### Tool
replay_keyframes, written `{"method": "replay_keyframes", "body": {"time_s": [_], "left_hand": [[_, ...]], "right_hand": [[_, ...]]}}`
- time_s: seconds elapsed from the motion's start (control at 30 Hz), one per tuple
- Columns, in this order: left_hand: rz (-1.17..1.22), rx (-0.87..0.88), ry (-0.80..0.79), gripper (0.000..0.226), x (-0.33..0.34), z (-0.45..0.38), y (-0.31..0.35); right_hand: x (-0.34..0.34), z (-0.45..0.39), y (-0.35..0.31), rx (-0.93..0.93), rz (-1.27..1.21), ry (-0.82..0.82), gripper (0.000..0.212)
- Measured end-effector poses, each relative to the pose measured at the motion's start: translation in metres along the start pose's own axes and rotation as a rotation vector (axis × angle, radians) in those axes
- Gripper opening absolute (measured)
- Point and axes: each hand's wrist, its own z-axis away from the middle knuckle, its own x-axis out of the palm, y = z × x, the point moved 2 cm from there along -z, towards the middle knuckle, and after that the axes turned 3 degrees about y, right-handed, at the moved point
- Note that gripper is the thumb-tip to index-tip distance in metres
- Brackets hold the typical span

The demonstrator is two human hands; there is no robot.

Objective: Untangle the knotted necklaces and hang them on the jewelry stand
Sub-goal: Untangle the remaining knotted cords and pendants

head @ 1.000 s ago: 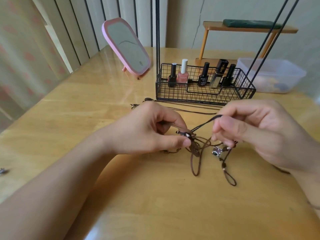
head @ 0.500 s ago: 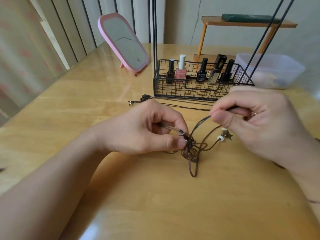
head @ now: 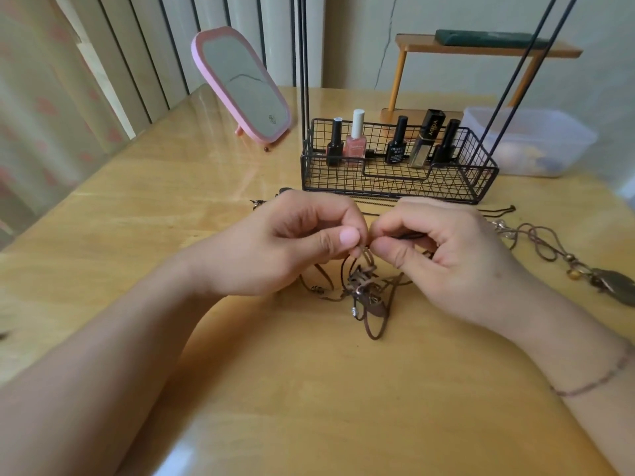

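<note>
A knot of brown cord necklaces (head: 362,290) with small metal beads hangs just above the wooden table (head: 137,235), its loops trailing onto the wood. My left hand (head: 292,245) pinches a cord at the top of the knot between thumb and forefinger. My right hand (head: 443,252) pinches the cords right beside it, fingertips almost touching the left ones. The black wire jewelry stand (head: 398,176) rises behind my hands, its thin rods running out of the top of the view. Another necklace (head: 567,259) with a feather pendant lies at the right.
Several nail polish bottles (head: 357,140) stand in the stand's wire basket. A pink mirror (head: 242,85) leans at the back left. A clear plastic box (head: 529,142) and a small wooden shelf (head: 481,49) sit at the back right. Thin dark chains (head: 498,210) lie before the basket.
My right hand has moved left and now meets the left hand over the knot. The taut cord between them has slackened, and the knot hangs lower beneath my fingertips.
</note>
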Motion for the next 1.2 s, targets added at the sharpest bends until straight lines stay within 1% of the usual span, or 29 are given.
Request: {"method": "replay_keyframes", "body": {"time_s": [0.1,0.23,0.37,0.47,0.53,0.6,0.67,0.7,0.73,0.8,0.83,0.9,1.0,1.1,1.17,1.2], "left_hand": [[-0.076,0.027,0.050,0.017,0.003,-0.002,-0.001],[-0.123,0.055,0.126,0.012,0.007,-0.004,0.002],[-0.220,0.078,0.278,0.010,0.009,-0.005,-0.003],[-0.234,0.083,0.375,0.015,0.012,-0.006,-0.005],[-0.230,0.093,0.428,0.019,0.013,-0.007,-0.002],[-0.340,0.123,0.520,0.020,0.012,-0.007,0.002],[-0.473,0.176,0.652,0.021,0.010,-0.005,0.006],[-0.486,0.172,0.678,0.026,0.011,-0.004,0.009],[-0.483,0.143,0.656,0.033,0.012,-0.003,0.011],[-0.518,0.046,0.527,0.041,0.016,-0.003,0.011],[-0.531,0.031,0.469,0.040,0.017,-0.004,0.010],[-0.491,0.079,0.386,0.031,0.017,-0.004,0.008],[-0.387,0.105,0.307,0.020,0.015,-0.005,0.004],[-0.322,0.075,0.317,0.018,0.013,-0.004,0.003],[-0.246,0.048,0.389,0.017,0.011,-0.003,0.002],[-0.198,0.038,0.435,0.017,0.009,-0.003,0.001]], "right_hand": [[0.005,0.001,-0.001,0.011,-0.025,-0.050,0.014],[0.006,0.002,0.001,0.175,-0.235,-0.093,0.015],[0.005,0.001,0.001,0.272,-0.457,-0.152,0.020],[0.005,0.001,-0.003,0.326,-0.585,-0.152,0.028],[0.005,0.001,-0.005,0.357,-0.578,-0.151,0.030],[0.006,0.002,-0.005,0.405,-0.549,-0.120,0.023],[0.005,0.001,-0.004,0.459,-0.583,-0.060,0.020],[0.004,0.000,-0.004,0.485,-0.620,-0.031,0.019],[0.002,0.000,-0.003,0.506,-0.655,-0.004,0.018],[0.001,-0.001,-0.002,0.525,-0.688,0.031,0.016],[0.000,0.000,-0.002,0.531,-0.692,0.040,0.016],[0.001,0.001,-0.002,0.552,-0.703,0.050,0.017],[0.002,0.002,-0.003,0.589,-0.695,0.062,0.018],[0.001,0.001,-0.003,0.608,-0.673,0.112,0.026],[-0.003,0.002,-0.002,0.628,-0.597,0.159,0.033],[-0.004,0.002,-0.003,0.644,-0.560,0.168,0.034]]}}
